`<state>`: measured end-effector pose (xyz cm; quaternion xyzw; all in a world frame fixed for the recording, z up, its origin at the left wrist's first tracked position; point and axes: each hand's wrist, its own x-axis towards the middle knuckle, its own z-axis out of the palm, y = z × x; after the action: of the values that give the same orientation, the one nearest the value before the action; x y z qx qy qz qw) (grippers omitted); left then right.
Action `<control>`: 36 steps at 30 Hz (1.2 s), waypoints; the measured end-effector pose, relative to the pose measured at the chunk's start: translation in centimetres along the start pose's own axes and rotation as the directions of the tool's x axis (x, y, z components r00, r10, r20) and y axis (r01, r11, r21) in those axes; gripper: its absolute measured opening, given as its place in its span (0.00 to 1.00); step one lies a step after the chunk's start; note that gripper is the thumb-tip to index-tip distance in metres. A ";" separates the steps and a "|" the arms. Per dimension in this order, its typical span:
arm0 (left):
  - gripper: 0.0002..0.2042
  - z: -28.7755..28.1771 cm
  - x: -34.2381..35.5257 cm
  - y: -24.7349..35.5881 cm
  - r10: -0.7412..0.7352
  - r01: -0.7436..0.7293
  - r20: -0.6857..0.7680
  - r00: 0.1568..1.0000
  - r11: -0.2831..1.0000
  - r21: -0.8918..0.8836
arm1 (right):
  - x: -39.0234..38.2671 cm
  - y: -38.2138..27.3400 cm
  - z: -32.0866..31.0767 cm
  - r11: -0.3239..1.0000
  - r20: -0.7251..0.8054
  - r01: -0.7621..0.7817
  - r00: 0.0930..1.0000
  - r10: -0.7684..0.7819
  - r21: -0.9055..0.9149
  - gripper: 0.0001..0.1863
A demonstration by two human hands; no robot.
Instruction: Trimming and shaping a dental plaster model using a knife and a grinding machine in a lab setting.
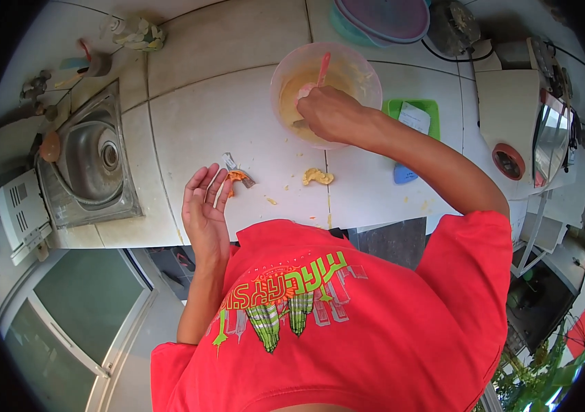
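A translucent pink bowl [373,82] holds a pale yellow mixture [292,96]. My right hand [330,113] reaches over its near side, fingers curled round a red-handled utensil [324,63] whose handle sticks up past my fist. The fingertips and the utensil's lower end are partly hidden. At the counter's front edge my left hand [207,202] is raised with the palm up and fingers loosely extended, holding nothing. Beside those fingers lies a crumpled orange and silver wrapper [237,176]. A lump of yellow dough [318,176] rests on the white tiled counter [189,123] below the bowl.
Right of the bowl is a green tray [434,113] with a white packet [414,118]; a blue item [404,174] lies nearer. A lidded teal tub [381,20] stands behind. The steel sink [79,168] is at left, a white appliance [512,96] and brown tape roll [509,161] at right.
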<state>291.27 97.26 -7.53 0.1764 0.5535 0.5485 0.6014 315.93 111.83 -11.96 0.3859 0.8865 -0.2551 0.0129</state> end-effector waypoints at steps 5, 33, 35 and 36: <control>0.16 -1.5 -0.5 -0.1 0.005 -0.005 -0.115 0.993 1.000 0.000 | -0.2 -0.2 -0.5 0.997 0.063 0.001 0.998 -0.006 0.082 0.07; 0.30 11.2 5.1 1.7 0.035 0.159 0.299 0.954 0.786 -0.597 | -6.0 -4.8 -12.4 0.805 0.065 -0.286 0.953 0.296 0.519 0.13; 0.33 12.1 5.3 1.5 0.015 0.199 0.327 0.945 0.767 -0.611 | -6.3 -6.6 -13.2 0.778 0.078 -0.308 0.945 0.318 0.548 0.13; 0.35 12.6 5.2 1.7 -0.008 0.277 0.391 0.921 0.717 -0.640 | -6.6 -7.1 -13.1 0.787 0.015 -0.248 0.957 0.291 0.565 0.12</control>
<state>300.20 107.28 -4.54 -0.0041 0.2046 0.6222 0.7556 317.92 109.37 3.99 0.5040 0.7078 -0.4854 -0.0970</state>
